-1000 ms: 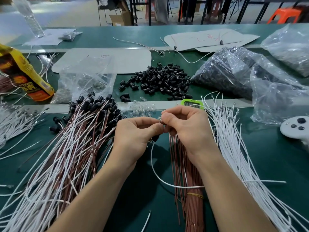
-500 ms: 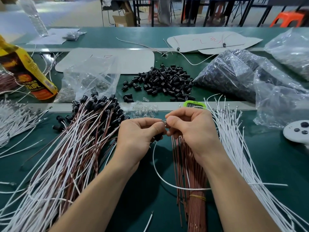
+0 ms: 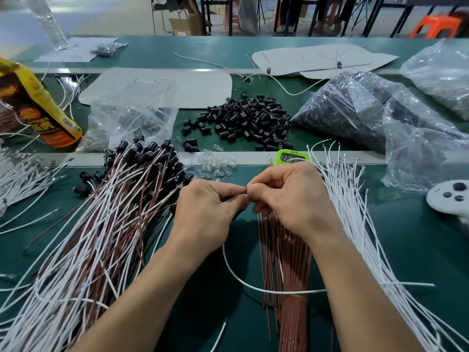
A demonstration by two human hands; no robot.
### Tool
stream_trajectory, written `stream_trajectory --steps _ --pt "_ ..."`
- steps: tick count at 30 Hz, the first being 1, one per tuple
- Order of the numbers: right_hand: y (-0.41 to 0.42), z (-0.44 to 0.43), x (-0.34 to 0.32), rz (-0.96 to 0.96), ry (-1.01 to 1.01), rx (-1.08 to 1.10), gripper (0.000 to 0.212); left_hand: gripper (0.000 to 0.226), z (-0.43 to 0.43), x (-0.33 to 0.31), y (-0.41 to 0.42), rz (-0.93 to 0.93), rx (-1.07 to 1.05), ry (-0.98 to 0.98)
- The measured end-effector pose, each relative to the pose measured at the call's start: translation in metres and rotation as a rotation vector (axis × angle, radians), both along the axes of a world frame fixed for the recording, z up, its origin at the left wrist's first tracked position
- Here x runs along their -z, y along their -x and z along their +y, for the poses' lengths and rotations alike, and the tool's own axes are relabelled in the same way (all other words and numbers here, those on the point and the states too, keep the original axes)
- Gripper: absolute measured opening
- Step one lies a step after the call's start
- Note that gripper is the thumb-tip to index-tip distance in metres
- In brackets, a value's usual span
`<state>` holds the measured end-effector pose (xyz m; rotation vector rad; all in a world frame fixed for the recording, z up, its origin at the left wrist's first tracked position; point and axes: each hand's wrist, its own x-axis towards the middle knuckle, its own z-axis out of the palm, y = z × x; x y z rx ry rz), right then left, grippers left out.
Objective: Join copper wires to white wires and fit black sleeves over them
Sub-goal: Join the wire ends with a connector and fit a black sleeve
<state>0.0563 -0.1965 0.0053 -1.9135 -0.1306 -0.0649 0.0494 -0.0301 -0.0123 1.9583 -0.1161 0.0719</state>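
My left hand and my right hand meet fingertip to fingertip over the green mat, pinching a small joint between them. A white wire loops down from the left hand and runs off to the right. What sits inside the pinch is hidden by the fingers. A bundle of copper wires, tied with a band, lies under my right wrist. Loose white wires fan out at the right. A heap of black sleeves lies beyond the hands.
Finished wire pairs with black sleeves are piled at the left. Small clear bulbs and a green timer sit just past my hands. Plastic bags fill the right, a yellow packet the left, a white controller the right edge.
Both hands stay together at the same spot, with the fingertips working slightly on the joint. The view has tilted a little.
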Motion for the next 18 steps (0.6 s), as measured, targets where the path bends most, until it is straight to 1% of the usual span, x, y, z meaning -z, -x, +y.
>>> stream_trajectory --steps 3,7,11,13,15,18 --pt "0.001 0.001 0.001 -0.019 -0.020 -0.007 0.023 0.010 0.001 0.003 0.001 -0.046 0.021 -0.027" --pt "0.003 0.006 0.001 -0.046 -0.035 0.003 0.024 0.008 0.002 0.007 0.002 -0.124 0.021 -0.098" --pt "0.003 0.011 0.003 -0.042 -0.051 0.028 0.025 0.009 0.003 0.005 0.004 -0.162 0.025 -0.115" --pt "0.002 0.014 0.006 -0.025 -0.065 0.051 0.025 0.012 0.003 0.004 0.002 -0.134 0.016 -0.126" --pt "0.001 0.014 0.007 -0.002 -0.086 0.076 0.023 0.016 0.002 0.002 0.000 -0.085 -0.003 -0.076" --pt "-0.002 0.006 0.005 0.071 -0.127 0.010 0.018 0.027 0.004 -0.003 -0.003 -0.017 0.001 -0.035"
